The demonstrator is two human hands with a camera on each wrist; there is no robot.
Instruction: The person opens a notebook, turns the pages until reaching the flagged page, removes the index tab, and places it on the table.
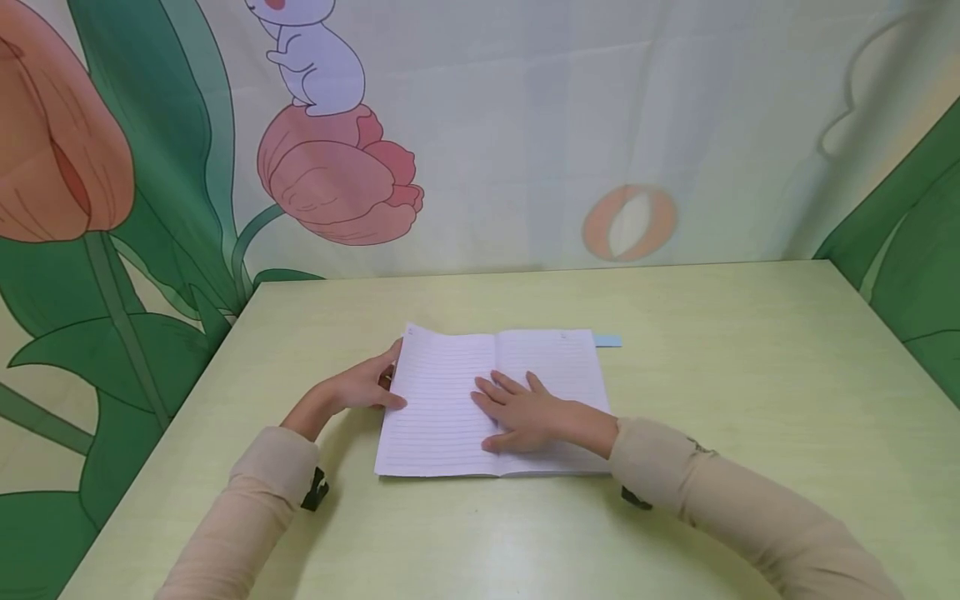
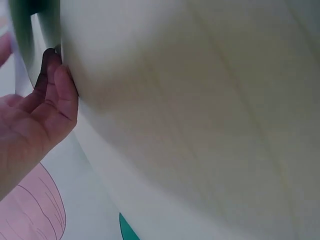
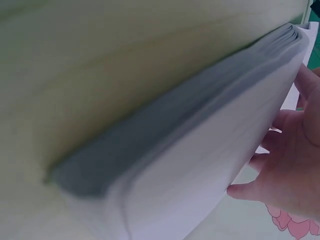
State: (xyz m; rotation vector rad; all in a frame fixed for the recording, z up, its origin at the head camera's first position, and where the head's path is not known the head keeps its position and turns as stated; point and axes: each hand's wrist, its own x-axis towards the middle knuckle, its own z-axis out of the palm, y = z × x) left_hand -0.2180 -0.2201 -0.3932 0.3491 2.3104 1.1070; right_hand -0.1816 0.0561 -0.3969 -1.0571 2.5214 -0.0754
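Pale counter (image 1: 750, 358), flowered backdrop (image 1: 495, 183) behind; left hand (image 1: 366, 385) in a pinch on the notebook (image 1: 438, 417), right hand (image 1: 523, 415) wide and flat atop.

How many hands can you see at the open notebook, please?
2: the left hand is at the left edge of the notebook, and the right hand lies spread across its centre fold. No others are in view.

head camera high, looking forward and down across the bench (image 1: 750, 375), left wrist camera close in and tipped, left grip (image 2: 40, 114) at frame left, right wrist camera low, just beside the notebook (image 3: 200, 155), right grip (image 3: 295, 150) at frame right, notebook shared with head view
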